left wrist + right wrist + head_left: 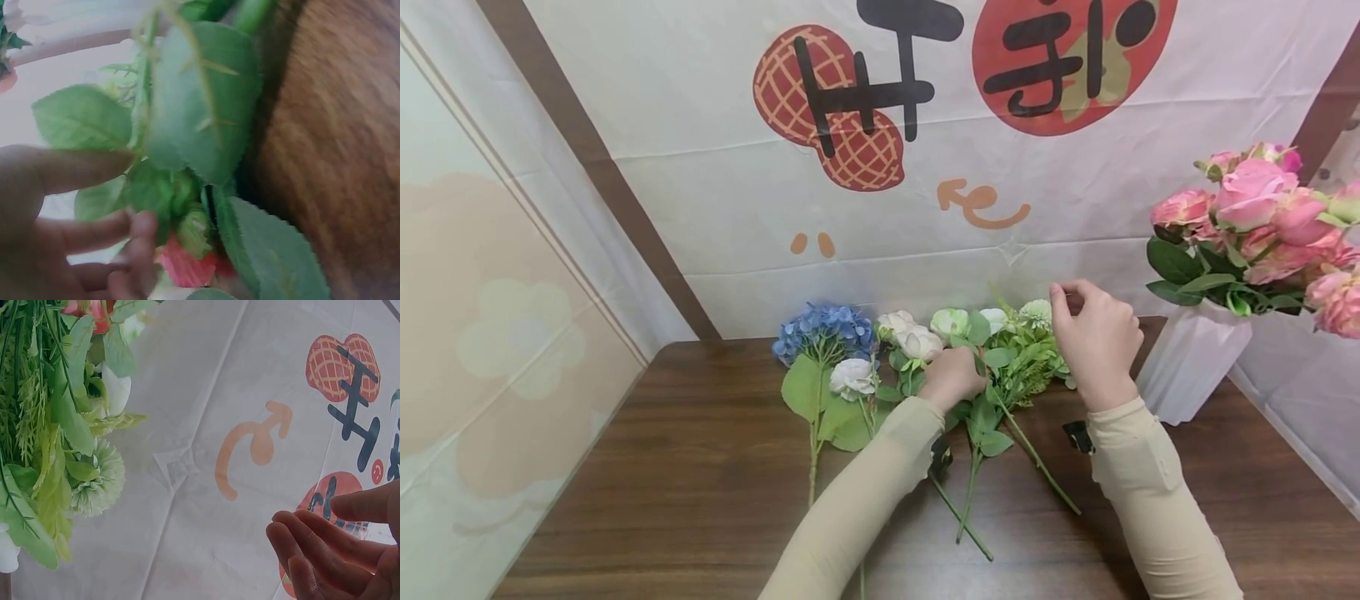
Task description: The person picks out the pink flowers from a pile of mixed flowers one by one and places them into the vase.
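My left hand (955, 379) reaches in among the flowers lying on the table. In the left wrist view its thumb and curled fingers (94, 232) are around a leafy green stem (144, 94) bearing a red flower (187, 262). Leaves partly cover the grip. My right hand (1093, 342) is raised at the right end of the flowers, fingers loosely bent and holding nothing. Beside it are a pale green pompom flower (100, 478) and feathery green foliage (1026, 367). White and pale roses (917, 342) lie left of the left hand.
A blue hydrangea (823, 333) and a white flower (853, 379) lie farther left. At the right stands a white vase (1195, 362) filled with pink roses (1255, 196). A printed cloth (700, 208) hangs behind the brown wooden table (647, 475). Several stems point toward the front edge.
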Tool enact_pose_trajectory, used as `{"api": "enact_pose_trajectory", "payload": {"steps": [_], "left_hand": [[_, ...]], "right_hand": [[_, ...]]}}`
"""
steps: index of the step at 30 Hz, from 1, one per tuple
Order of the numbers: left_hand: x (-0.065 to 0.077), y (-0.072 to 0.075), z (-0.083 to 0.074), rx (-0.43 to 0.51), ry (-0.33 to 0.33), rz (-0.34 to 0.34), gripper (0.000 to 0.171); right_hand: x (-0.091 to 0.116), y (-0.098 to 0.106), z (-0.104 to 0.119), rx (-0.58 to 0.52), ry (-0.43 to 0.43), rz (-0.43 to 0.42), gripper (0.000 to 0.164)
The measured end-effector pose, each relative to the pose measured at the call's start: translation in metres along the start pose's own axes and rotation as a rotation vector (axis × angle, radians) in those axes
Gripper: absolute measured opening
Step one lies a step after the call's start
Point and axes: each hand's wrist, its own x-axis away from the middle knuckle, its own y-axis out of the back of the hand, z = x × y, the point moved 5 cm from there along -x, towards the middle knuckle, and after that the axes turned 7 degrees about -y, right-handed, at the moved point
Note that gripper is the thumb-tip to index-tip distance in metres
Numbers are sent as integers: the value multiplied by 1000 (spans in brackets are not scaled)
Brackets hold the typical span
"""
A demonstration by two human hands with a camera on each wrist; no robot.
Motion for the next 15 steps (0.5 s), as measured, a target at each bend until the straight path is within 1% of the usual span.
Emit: {"api": "enact_pose_trajectory", "payload": {"steps": [3,6,9,12,15], "left_hand": [[0,-1,-1,24,-12,66,33],[-1,-3,-1,24,-27,105,32],[-2,-6,0,41,-39,128,35],[-3,-8,3,87,-55,147,37],[-4,-8,6,142,-73,138,39]], "right_hand": [[0,0,0,0,1,-5,37],[0,0,1,-1,7,-8,36],[0,0,1,-3,9,-2,36],[1,-1,1,-3,6,4,37],[1,-1,1,1,10,3,36]]}}
